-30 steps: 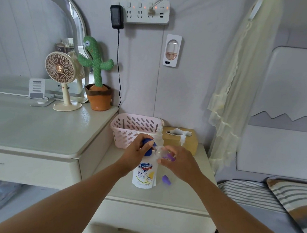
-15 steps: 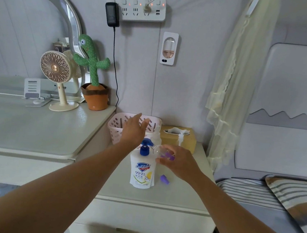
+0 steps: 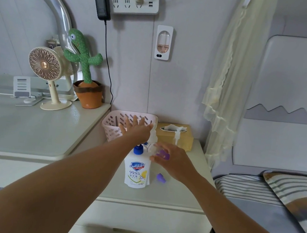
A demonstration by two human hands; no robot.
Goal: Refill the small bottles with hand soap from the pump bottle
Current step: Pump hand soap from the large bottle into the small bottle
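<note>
A white pump bottle with a blue pump head stands on the nightstand. My right hand grips a small clear bottle with purple trim, tilted with its mouth at the pump's spout. My left hand hovers above and behind the pump head, fingers spread straight, holding nothing. A loose purple cap lies on the nightstand to the right of the pump bottle. A second white bottle stands partly hidden behind my hands.
A pink slotted basket sits at the back of the nightstand, with a yellow tissue box and a small pump dispenser to its right. A higher desk on the left carries a fan and a cactus toy. A bed is on the right.
My left hand has lifted off the blue pump head and moved up and back, fingers now spread. My right hand has kept the small bottle at the spout.
</note>
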